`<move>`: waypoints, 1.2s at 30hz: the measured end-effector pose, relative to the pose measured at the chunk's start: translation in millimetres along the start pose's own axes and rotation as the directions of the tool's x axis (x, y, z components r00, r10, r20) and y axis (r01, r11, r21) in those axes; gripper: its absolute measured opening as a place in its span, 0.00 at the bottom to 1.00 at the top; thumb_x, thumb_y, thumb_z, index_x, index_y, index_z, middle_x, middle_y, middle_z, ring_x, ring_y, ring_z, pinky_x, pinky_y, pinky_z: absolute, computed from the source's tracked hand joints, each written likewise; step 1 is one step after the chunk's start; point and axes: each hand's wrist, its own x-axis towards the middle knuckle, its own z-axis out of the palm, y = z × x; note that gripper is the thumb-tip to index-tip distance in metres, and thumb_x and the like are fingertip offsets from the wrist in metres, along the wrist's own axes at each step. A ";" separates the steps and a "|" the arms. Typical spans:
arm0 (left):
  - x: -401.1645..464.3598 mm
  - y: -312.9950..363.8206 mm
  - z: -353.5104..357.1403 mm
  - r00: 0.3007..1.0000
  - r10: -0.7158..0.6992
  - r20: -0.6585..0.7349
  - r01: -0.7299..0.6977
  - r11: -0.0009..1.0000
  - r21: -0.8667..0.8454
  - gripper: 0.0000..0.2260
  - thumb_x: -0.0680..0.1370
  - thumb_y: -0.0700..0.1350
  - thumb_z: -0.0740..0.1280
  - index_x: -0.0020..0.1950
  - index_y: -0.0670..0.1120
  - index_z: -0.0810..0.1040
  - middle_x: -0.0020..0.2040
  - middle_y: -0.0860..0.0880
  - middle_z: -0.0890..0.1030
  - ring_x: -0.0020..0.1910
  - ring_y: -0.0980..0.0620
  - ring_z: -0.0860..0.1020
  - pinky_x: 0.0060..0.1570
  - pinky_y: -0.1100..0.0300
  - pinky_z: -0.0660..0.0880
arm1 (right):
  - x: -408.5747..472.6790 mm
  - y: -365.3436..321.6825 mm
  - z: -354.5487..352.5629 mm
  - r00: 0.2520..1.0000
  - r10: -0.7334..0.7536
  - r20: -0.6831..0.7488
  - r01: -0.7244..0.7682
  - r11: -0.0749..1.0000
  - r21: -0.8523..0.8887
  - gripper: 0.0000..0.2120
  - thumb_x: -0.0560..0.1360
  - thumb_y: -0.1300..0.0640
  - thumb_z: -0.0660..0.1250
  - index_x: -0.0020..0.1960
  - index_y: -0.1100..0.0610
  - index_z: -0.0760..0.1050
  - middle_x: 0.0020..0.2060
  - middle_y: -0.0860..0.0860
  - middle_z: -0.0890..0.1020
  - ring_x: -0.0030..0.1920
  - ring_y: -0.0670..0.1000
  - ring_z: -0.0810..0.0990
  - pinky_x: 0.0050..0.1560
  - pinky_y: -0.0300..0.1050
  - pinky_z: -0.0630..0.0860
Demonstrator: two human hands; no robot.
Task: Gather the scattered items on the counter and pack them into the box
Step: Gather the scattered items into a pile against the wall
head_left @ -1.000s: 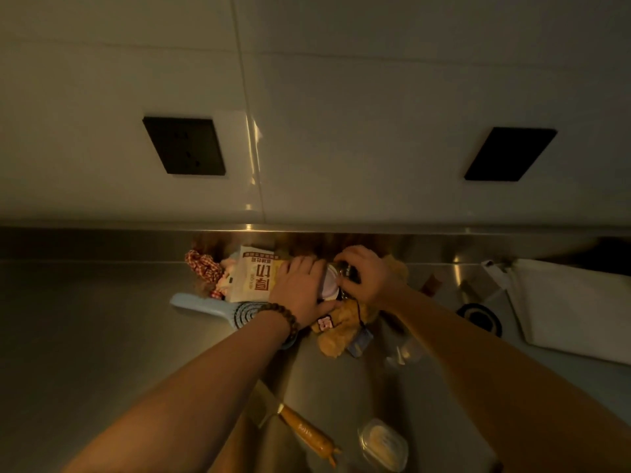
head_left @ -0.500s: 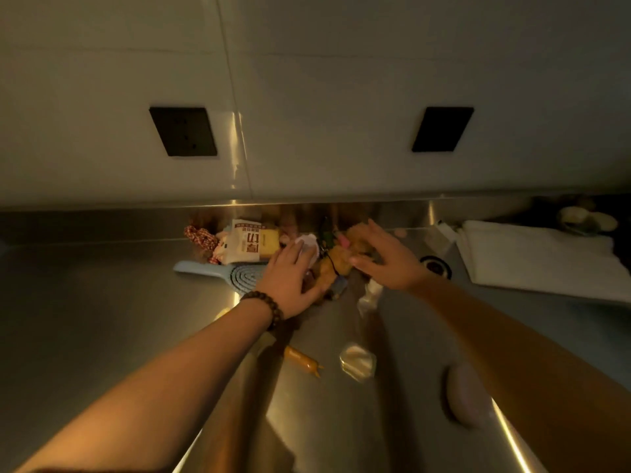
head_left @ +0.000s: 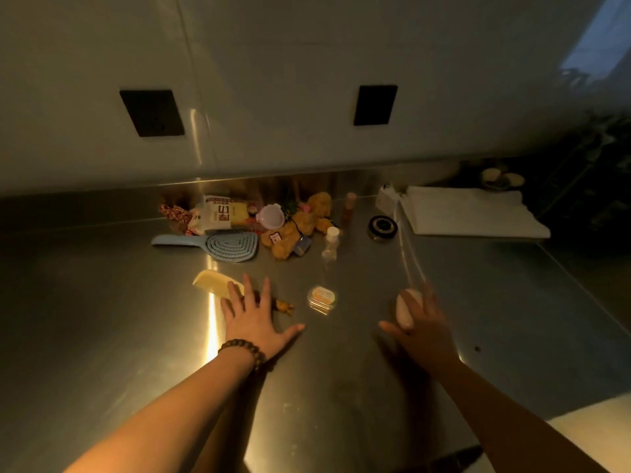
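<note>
Half a second ago both hands were up at the pile against the back wall; now they have pulled back toward the lower middle of the frame, and the view has tipped down with them. The left hand (head_left: 256,320), beaded bracelet on its wrist, lies flat with fingers spread, resting on the yellow comb (head_left: 213,281), whose handle end pokes out to its right. The right hand (head_left: 423,331) is blurred; it seems to curl around a pale oval soap-like object (head_left: 406,307), though I can't be sure of the grip. Between the hands sits a small clear case (head_left: 322,298) on the steel counter (head_left: 102,319). Farther up, centre frame, the blue hairbrush (head_left: 218,245), plush bear (head_left: 295,230), snack packet (head_left: 222,215) and round lidded container (head_left: 270,216) lie clustered. A white box (head_left: 467,215) sits upper right.
</note>
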 end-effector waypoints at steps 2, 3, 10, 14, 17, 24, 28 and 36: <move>-4.0 -1.9 2.3 0.999 -0.033 0.023 0.033 0.999 0.000 0.54 0.59 0.82 0.46 0.74 0.53 0.32 0.74 0.41 0.31 0.71 0.35 0.33 0.70 0.41 0.37 | -8.2 -4.8 8.2 0.998 -0.010 0.056 0.008 0.999 0.042 0.47 0.63 0.24 0.61 0.76 0.44 0.57 0.78 0.56 0.50 0.76 0.62 0.51 0.71 0.63 0.59; -4.8 -3.0 3.0 0.998 -0.046 0.042 0.046 0.999 -0.004 0.55 0.58 0.82 0.46 0.75 0.52 0.32 0.74 0.40 0.32 0.72 0.34 0.34 0.71 0.41 0.38 | -10.5 -10.9 12.5 0.997 -0.024 0.070 0.020 0.998 0.057 0.48 0.62 0.22 0.58 0.76 0.42 0.55 0.78 0.53 0.47 0.76 0.61 0.48 0.72 0.63 0.58; -4.9 -10.3 3.3 0.994 -0.069 0.089 0.074 0.996 -0.054 0.60 0.55 0.83 0.47 0.73 0.50 0.29 0.75 0.39 0.34 0.73 0.37 0.37 0.71 0.44 0.40 | 0.8 -95.0 38.1 0.971 -0.206 0.121 0.207 0.978 0.008 0.49 0.60 0.15 0.45 0.75 0.35 0.41 0.76 0.48 0.34 0.73 0.55 0.28 0.70 0.57 0.32; -2.0 -19.0 2.5 0.983 -0.163 0.083 0.168 0.984 -0.061 0.60 0.55 0.83 0.45 0.73 0.47 0.28 0.74 0.37 0.34 0.73 0.37 0.36 0.72 0.44 0.39 | 11.8 -134.5 47.1 0.958 -0.260 0.122 0.257 0.966 0.040 0.42 0.66 0.21 0.42 0.76 0.37 0.44 0.77 0.50 0.39 0.75 0.58 0.32 0.72 0.58 0.40; 5.5 -26.2 2.3 0.973 -0.221 0.068 0.225 0.972 -0.066 0.60 0.55 0.84 0.43 0.74 0.45 0.32 0.75 0.38 0.37 0.74 0.40 0.36 0.72 0.43 0.40 | 24.4 -155.8 53.8 0.943 -0.306 0.132 0.306 0.952 0.023 0.34 0.74 0.29 0.44 0.76 0.39 0.46 0.78 0.52 0.42 0.76 0.59 0.35 0.74 0.60 0.47; 32.9 -40.9 1.1 0.948 -0.312 0.054 0.314 0.949 -0.013 0.61 0.55 0.83 0.39 0.76 0.43 0.37 0.76 0.40 0.38 0.75 0.43 0.37 0.72 0.42 0.40 | 53.3 -191.7 64.8 0.932 -0.330 0.150 0.334 0.943 -0.002 0.32 0.76 0.33 0.45 0.77 0.41 0.45 0.78 0.53 0.40 0.75 0.61 0.35 0.73 0.60 0.50; 50.5 -44.2 -4.1 0.953 -0.296 0.064 0.296 0.955 0.008 0.60 0.56 0.82 0.43 0.75 0.43 0.37 0.76 0.40 0.37 0.74 0.43 0.36 0.71 0.42 0.38 | 65.2 -207.7 70.0 0.936 -0.326 0.134 0.328 0.945 0.006 0.35 0.75 0.30 0.47 0.77 0.42 0.44 0.77 0.54 0.40 0.75 0.63 0.36 0.73 0.62 0.52; 69.2 -48.8 -20.6 0.962 -0.240 0.130 0.233 0.970 0.065 0.59 0.62 0.79 0.55 0.75 0.39 0.36 0.75 0.36 0.38 0.74 0.40 0.38 0.73 0.45 0.41 | 81.5 -224.9 84.9 0.944 -0.324 0.058 0.323 0.946 0.019 0.32 0.76 0.33 0.50 0.77 0.42 0.49 0.78 0.54 0.43 0.75 0.63 0.38 0.72 0.61 0.55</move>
